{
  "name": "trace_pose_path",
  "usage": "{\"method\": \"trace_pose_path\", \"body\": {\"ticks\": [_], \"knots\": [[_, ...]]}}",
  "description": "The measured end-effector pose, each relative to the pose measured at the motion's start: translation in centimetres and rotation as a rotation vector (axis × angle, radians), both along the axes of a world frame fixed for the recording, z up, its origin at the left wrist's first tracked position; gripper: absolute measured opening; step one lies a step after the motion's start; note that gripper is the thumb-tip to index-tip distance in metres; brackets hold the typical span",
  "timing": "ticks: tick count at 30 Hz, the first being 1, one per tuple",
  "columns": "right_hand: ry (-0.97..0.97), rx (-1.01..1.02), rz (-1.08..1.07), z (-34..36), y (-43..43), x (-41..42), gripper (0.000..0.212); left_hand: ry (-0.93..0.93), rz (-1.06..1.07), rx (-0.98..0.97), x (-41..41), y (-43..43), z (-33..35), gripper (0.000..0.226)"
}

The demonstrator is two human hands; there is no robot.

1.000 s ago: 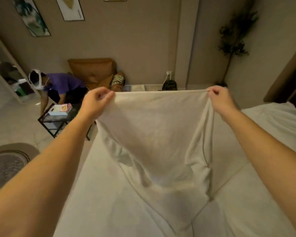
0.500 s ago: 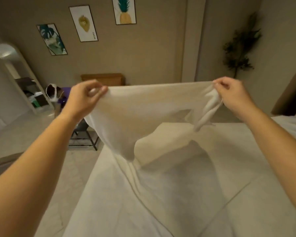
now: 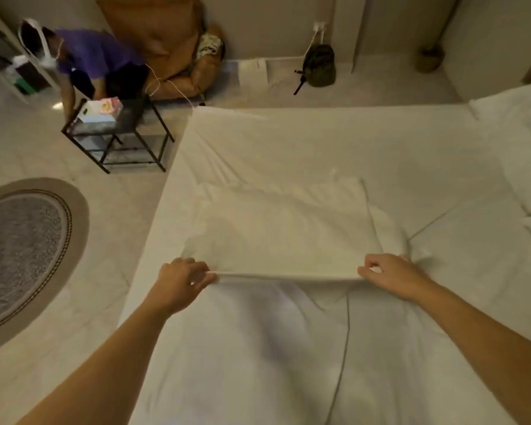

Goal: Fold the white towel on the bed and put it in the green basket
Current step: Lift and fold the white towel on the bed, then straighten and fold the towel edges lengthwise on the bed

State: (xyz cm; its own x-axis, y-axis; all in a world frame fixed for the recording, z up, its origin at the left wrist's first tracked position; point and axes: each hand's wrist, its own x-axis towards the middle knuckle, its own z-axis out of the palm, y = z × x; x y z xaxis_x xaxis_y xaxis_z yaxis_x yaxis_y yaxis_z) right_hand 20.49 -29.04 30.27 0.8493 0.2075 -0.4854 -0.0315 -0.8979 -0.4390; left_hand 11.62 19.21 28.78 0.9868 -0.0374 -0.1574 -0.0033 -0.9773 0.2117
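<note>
The white towel (image 3: 282, 231) lies flat, stretching away from the fingers. Left hand (image 3: 181, 279) and right hand (image 3: 391, 276) each pinch a near corner; its long side runs between them.

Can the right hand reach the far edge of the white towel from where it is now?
Probably yes: the right hand pinches the white towel at its near corner, and nothing lies between it and the far edge.
</note>
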Motion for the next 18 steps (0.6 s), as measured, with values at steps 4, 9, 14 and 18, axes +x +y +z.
{"method": "trace_pose_path", "body": {"ticks": [4, 9, 14, 18], "knots": [[0.109, -0.117, 0.143, -6.6, -0.7, -6.0, 0.021, 0.174, 0.002, 0.02, -6.1, -1.0, -7.3, 0.034], [0.113, -0.199, 0.231, -13.0, -0.5, -10.8, 0.012, 0.292, 0.007, 0.025, -11.2, -2.4, -13.7, 0.03], [0.049, -0.253, 0.271, -17.3, -0.3, -13.0, 0.012, 0.347, 0.037, 0.032, -13.5, -3.3, -17.7, 0.026], [0.085, -0.275, 0.268, -19.3, 0.0, -14.1, 0.012, 0.42, 0.048, 0.051, -14.1, -3.4, -19.7, 0.03]]}}
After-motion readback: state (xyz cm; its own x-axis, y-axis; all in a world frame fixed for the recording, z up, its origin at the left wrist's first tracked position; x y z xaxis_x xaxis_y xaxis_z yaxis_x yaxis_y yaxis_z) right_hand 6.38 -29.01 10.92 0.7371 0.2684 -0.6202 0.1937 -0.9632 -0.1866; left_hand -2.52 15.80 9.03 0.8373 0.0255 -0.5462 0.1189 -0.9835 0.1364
